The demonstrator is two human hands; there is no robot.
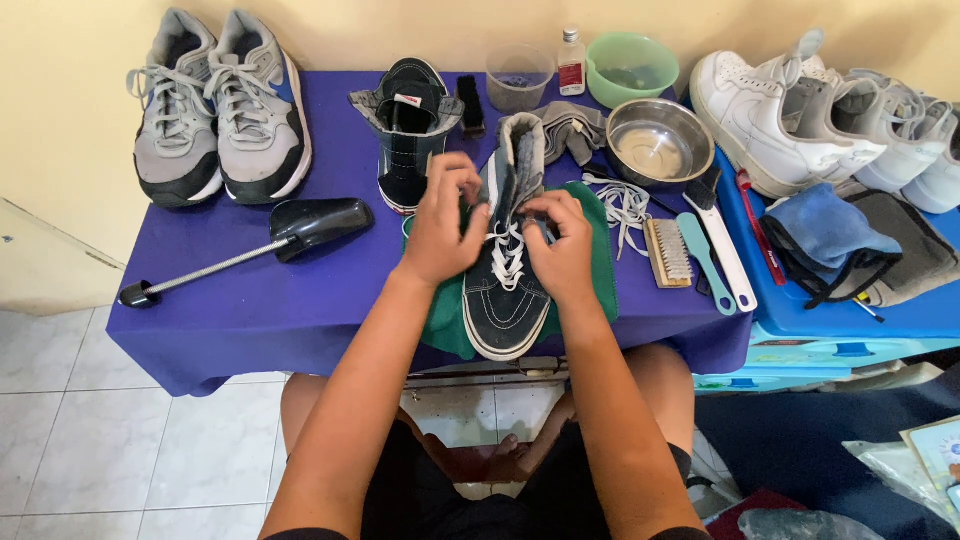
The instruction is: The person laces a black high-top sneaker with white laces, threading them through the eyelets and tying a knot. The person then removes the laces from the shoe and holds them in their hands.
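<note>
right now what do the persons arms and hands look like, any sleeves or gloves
Both arms are bare from the bottom edge of the frame to the fingers: no sleeves, gloves, watch, rings or bands show. The left hand and right hand are uncovered. Dark shorts show at the lap below.

There is a single view, taken from a camera on the person's head and aimed steeply down and forward over the forearms, so the worktop [250, 300] with its purple cover fills the upper half and the person's lap and the tiled floor [90, 450] fill the lower half. It sits near enough that both hands land in the middle of the frame, while the far edge of the worktop meets a pale yellow wall [60, 120] along the top. With only one camera, no second view overlaps it.
</note>
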